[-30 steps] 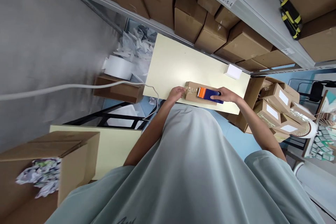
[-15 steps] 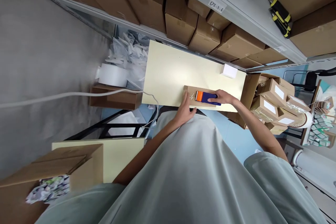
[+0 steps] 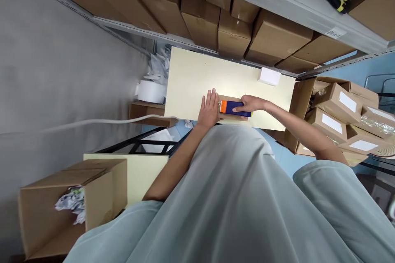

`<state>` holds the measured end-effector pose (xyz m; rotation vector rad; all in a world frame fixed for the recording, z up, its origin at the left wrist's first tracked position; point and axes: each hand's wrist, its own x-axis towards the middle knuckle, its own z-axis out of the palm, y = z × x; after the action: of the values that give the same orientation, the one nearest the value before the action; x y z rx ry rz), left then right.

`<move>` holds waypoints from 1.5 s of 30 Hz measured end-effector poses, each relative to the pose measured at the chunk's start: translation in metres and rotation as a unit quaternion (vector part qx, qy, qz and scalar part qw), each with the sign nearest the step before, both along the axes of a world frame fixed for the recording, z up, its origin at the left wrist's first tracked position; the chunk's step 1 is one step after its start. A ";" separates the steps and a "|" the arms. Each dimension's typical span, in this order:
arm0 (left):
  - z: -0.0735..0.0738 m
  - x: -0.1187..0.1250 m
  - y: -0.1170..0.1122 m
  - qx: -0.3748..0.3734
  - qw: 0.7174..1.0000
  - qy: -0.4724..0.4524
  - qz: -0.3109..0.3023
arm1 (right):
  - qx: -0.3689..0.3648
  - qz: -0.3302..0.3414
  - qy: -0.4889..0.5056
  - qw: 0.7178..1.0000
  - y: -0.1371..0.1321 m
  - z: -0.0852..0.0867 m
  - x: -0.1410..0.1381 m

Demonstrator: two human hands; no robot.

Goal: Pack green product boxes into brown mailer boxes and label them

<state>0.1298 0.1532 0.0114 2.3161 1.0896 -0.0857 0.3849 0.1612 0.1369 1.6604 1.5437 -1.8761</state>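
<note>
A small, narrow cardboard box [image 3: 233,117] lies on the cream tabletop [image 3: 188,80], close to my body. My left hand [image 3: 209,111] rests flat against the box's left end, its fingers straight and pointing away from me. On top of the box, my right hand [image 3: 251,103] grips a dark blue tape dispenser [image 3: 236,108] with an orange front end. That orange end points left, towards my left hand, and glossy clear tape shows beside it. My right fingers are wrapped around the dispenser's rear part, and some fingertips are hidden.
A small white box [image 3: 269,76] stands near the table's far right corner. To the right, a large carton [image 3: 304,111] holds several labelled boxes. Shelving [image 3: 277,10] with cartons runs along the far side. A white cable [image 3: 132,119] hangs at left, above an open carton [image 3: 101,203].
My left hand has shifted up along the box's left end, its fingers now stretched forward. The tape dispenser has moved left on the box with my right hand. The view has shifted.
</note>
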 end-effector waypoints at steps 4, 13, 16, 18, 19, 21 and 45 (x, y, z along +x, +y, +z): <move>-0.003 0.000 0.001 0.006 1.000 0.015 0.000 | -0.005 -0.002 0.020 1.000 -0.009 0.003 0.014; -0.002 0.004 0.004 -0.006 1.000 0.027 0.012 | -0.080 -0.100 0.066 0.990 -0.066 0.005 0.118; -0.003 0.004 0.005 -0.005 0.999 0.036 0.007 | -0.097 -0.107 0.055 0.988 -0.079 0.012 0.143; -0.003 0.004 0.006 -0.003 0.999 0.044 0.001 | -0.100 -0.100 0.057 0.988 -0.084 0.013 0.153; -0.004 0.004 0.006 -0.001 0.999 0.047 -0.001 | -0.099 -0.096 0.058 0.989 -0.085 0.012 0.156; -0.004 0.005 0.005 0.002 0.999 0.053 -0.002 | -0.096 -0.089 0.053 0.990 -0.086 0.007 0.157; 0.007 0.014 0.006 -0.015 0.995 0.093 0.010 | -0.080 -0.102 0.068 0.989 -0.104 -0.012 0.168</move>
<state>0.1436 0.1588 0.0182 2.3052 1.1924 -0.3147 0.5526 0.0577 0.1246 1.7041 1.2715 -2.1952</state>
